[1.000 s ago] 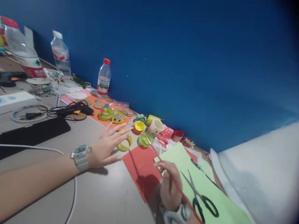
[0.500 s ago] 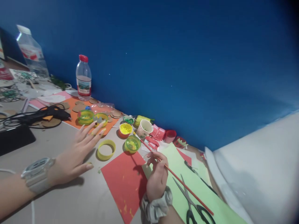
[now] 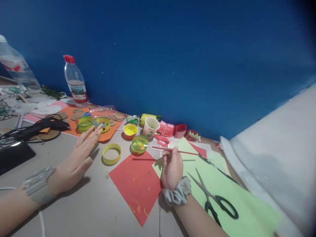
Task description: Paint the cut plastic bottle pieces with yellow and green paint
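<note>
My right hand [image 3: 171, 166] is closed around a thin red paintbrush [image 3: 187, 152], whose tip reaches to the green paint pot [image 3: 139, 144]. That hand hovers over the seam between a red paper sheet [image 3: 136, 181] and a light green sheet [image 3: 237, 207]. My left hand [image 3: 74, 162], with a watch on its wrist, is stretched out flat with fingers apart above the grey table [image 3: 103, 210], holding nothing. Its fingertips are close to a yellow ring lid [image 3: 112, 153] and to two lidded yellow-green pots [image 3: 93, 123] on orange paper.
Black scissors [image 3: 214, 200] lie on the green sheet. Along the blue wall stand a yellow paint pot [image 3: 130, 130], a paper cup [image 3: 151, 126], red paper scraps [image 3: 170, 130] and a water bottle [image 3: 74, 82]. A black glue gun [image 3: 46, 125] with cable lies left.
The view has swung left and down. My right hand tilted the brush from steeply slanted to nearly level, tip toward the green pot. My left hand drew back slightly from the ring lid.
</note>
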Tool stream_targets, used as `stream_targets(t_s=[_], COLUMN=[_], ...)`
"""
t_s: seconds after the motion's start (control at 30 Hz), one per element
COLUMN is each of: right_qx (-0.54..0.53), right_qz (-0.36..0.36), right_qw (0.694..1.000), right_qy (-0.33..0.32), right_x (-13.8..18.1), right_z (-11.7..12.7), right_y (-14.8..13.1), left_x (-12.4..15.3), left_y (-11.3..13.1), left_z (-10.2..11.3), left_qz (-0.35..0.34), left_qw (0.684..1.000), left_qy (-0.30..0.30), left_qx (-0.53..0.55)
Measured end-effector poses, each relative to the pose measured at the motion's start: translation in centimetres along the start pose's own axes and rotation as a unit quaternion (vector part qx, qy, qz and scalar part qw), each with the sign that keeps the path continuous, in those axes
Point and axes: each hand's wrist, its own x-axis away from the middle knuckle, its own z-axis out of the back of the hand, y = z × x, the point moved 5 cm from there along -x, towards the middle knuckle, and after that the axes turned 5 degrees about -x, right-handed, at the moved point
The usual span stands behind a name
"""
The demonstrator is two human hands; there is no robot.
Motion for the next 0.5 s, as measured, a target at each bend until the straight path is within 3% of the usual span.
stream_targets(t_s=[0.2, 0.5], right_qx=[-0.011, -0.053], right_qz=[-0.014, -0.028], right_qw=[1.000, 0.998], right_qy=[0.012, 0.008], right_x=[-0.02, -0.32], right_z=[-0.06, 0.14], right_y=[0.04, 0.65], left_x=[0.01, -0.23], left_y=[-0.46, 0.16], left_z=[-0.26, -0.12], left_qz=[0.027, 0.014], left_qw=[1.000, 1.000], left_qy=[-0.010, -0.014], left_qx=[-0.005, -0.003])
